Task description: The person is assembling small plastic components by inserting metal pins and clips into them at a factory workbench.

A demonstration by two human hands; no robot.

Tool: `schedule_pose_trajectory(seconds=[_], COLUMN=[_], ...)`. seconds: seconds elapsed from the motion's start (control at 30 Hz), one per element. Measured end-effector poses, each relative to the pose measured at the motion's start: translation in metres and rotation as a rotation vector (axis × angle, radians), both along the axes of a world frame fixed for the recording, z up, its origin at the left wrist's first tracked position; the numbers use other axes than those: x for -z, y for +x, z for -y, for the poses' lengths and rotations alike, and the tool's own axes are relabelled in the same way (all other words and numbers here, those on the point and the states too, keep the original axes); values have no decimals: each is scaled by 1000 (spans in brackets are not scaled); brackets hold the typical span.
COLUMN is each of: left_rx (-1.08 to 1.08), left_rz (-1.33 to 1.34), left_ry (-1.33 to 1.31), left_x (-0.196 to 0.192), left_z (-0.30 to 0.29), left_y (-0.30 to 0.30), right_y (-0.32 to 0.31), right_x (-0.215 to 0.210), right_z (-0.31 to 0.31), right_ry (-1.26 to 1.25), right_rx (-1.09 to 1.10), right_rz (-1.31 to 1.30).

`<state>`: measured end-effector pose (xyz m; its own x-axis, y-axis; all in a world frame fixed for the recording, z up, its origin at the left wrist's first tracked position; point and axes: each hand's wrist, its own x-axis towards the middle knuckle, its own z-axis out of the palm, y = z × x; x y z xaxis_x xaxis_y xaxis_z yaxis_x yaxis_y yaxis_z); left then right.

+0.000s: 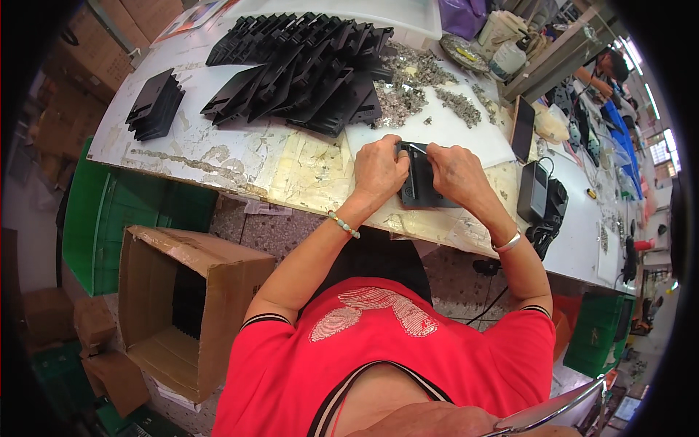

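Observation:
A flat black plastic panel (421,180) lies near the front edge of the worktable, between my two hands. My left hand (380,173) is closed on its left edge, with the thumb towards the panel's top. Over the panel's upper right my right hand (460,175) has its fingers curled in a pinch. A thin pale sliver shows by those fingertips; what it is, and what the fingers hold, I cannot make out. Beyond my hands, small shiny metal pieces (404,102) are heaped on a white sheet (480,142).
Several rows of black panels (298,80) stand at the back left, with a smaller stack (156,105) further left. On the right are a phone-like slab (523,130) and a black device with a screen (535,191). A cardboard box (200,306) stands below left. Another person (604,73) works far right.

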<state>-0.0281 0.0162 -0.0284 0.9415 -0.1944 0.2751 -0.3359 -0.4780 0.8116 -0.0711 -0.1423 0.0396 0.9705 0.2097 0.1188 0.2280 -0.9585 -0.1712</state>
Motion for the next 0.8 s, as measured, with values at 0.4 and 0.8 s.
schedule_pose_trajectory(seconds=[0.4,0.8], left_rx=[-11,-21], left_rz=[4,12], left_ry=[-1,27], left_x=[-1,-4], left_z=[1,1], left_y=[-1,-4], right_y=[-1,0], right_x=[1,1], right_z=[0,-2], right_ry=[29,28], right_rx=[5,14], right_rz=[-12,-55])
